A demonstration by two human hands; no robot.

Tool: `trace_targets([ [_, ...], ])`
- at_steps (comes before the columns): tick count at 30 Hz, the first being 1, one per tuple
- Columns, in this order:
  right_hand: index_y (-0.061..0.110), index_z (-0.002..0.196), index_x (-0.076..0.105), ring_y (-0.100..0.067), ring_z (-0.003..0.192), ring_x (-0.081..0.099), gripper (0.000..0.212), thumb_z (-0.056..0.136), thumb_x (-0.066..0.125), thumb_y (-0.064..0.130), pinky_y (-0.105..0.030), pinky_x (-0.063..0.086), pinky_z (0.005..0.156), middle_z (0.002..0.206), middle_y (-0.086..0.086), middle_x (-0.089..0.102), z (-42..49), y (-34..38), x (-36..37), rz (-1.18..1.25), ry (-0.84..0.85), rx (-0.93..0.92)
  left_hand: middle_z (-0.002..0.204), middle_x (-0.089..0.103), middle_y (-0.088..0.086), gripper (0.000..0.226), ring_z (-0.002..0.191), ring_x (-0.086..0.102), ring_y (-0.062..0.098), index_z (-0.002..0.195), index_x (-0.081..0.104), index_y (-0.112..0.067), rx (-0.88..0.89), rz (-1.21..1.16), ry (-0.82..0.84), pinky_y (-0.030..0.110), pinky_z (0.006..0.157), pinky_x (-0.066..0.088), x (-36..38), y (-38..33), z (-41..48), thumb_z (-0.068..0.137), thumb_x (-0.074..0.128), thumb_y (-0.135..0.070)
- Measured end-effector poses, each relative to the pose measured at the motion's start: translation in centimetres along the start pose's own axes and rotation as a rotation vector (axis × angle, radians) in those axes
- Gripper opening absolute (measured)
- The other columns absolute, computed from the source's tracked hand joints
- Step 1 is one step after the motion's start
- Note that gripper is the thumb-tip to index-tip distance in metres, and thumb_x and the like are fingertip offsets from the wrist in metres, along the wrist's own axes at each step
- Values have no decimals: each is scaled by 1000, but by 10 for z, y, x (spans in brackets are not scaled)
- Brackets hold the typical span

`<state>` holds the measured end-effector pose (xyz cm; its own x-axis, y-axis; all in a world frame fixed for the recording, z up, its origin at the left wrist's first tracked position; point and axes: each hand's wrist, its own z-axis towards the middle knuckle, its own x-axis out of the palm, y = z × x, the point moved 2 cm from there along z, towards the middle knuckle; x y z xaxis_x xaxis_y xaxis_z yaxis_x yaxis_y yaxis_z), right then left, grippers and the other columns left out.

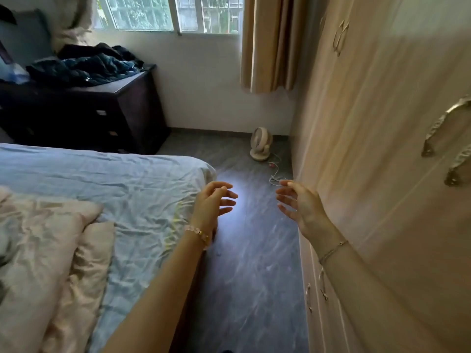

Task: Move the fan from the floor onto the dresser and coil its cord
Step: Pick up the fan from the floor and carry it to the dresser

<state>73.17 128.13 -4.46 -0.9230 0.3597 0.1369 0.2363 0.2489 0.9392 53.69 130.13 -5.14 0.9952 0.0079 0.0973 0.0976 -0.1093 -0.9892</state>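
The fan (260,143) stands upright on the floor (244,250) in the far corner, beside the wardrobe (382,149), its cord (274,171) trailing loose toward the hands. Left of the fan, the dresser (107,110) carries a heap of dark clothes (84,66). Left hand (212,202) and right hand (299,200) hover empty, fingers spread, between bed (102,187) and wardrobe, well short of the fan

Floor (244,250): grey boards; a small cream fan (260,143) stands upright in the far corner, its white cord (274,171) trailing loose beside it.
Dresser (122,105): dark wood, topped with heaped dark clothing (86,66).
Bed (122,189): blue sheet, a pink quilt (51,250) bunched on it.
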Motion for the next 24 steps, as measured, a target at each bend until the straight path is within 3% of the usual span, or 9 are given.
trace_targets([
  [13, 17, 83, 67, -18, 75, 62, 21, 92, 49, 19, -30, 50, 67, 79, -5, 66, 355, 64, 54, 41, -65, 75, 65, 69, -3, 27, 61, 66, 10, 79, 62, -18, -79, -16, 66, 19, 53, 54, 69, 1, 377, 94, 40, -13],
  [24, 15, 83, 67, -18, 71, 62, 21, 92, 49, 18, -31, 51, 66, 75, -5, 68, 615, 125, 97, 65, -120, 112, 76, 68, 3, 27, 71, 66, 14, 86, 61, -16, -112, 38, 44, 19, 59, 56, 109, -17, 641, 96, 36, -18],
])
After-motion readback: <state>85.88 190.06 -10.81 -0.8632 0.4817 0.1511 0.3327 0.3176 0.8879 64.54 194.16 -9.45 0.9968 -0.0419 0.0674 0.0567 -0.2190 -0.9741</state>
